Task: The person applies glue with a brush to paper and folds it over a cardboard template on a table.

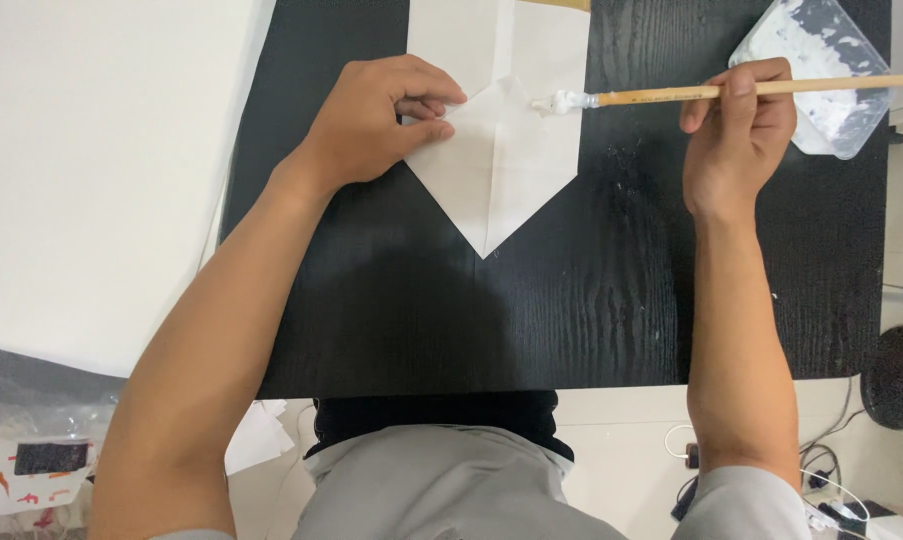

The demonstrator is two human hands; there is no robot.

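Head view, looking down: a folded white paper (496,165), pointed toward the near edge, lies at the middle of the far edge of a black wood-grain table (591,310). The left hand (371,120) presses on the paper's left flap, fingers curled flat, nothing pinched. A wooden brush (711,93) is pinched in the right hand (736,135), its white-loaded tip touching the paper's centre fold. A clear paste tray (821,70) sits at the far right corner. Paste could be smeared onto the table, or the flap could spring up if pressure eases.

Grey short sleeves (bare forearms), black waistband.
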